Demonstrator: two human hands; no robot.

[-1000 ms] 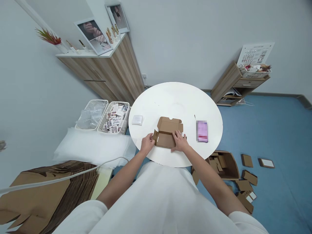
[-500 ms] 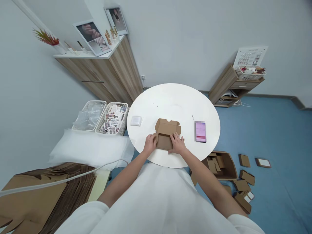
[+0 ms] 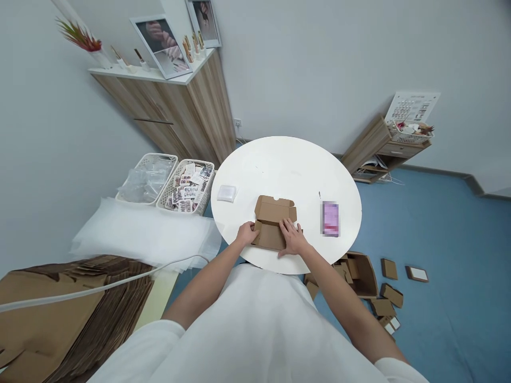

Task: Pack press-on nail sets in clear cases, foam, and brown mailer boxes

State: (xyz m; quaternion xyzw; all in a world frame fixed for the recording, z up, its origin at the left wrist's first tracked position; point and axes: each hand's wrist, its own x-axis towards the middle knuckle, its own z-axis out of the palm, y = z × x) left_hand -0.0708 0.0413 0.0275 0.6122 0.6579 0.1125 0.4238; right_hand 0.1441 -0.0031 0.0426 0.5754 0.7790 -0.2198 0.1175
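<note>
Cardboard box (image 3: 269, 237) looked light, stiff yet easily creased, hardly slippery; likely best held at both ends. Lay partly folded between right hand (image 3: 293, 237), spread with fingers apart over its right end, and left hand (image 3: 246, 234), curled at left side flap (image 3: 257, 226), whether pinching it unclear.

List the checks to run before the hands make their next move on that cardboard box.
1. Brown rectangular cardboard box resting on the white rounded tabletop: ok.
2. Bare left hand at the box's left side: ok.
3. Left hand's grip firm: cannot tell.
4. Bare right hand spread at the box's right side: ok.
5. Brown cardboard lid closed: not ok, it lies open at the far side.
6. Purple rectangular pixelated item apart from the box: ok.
</note>
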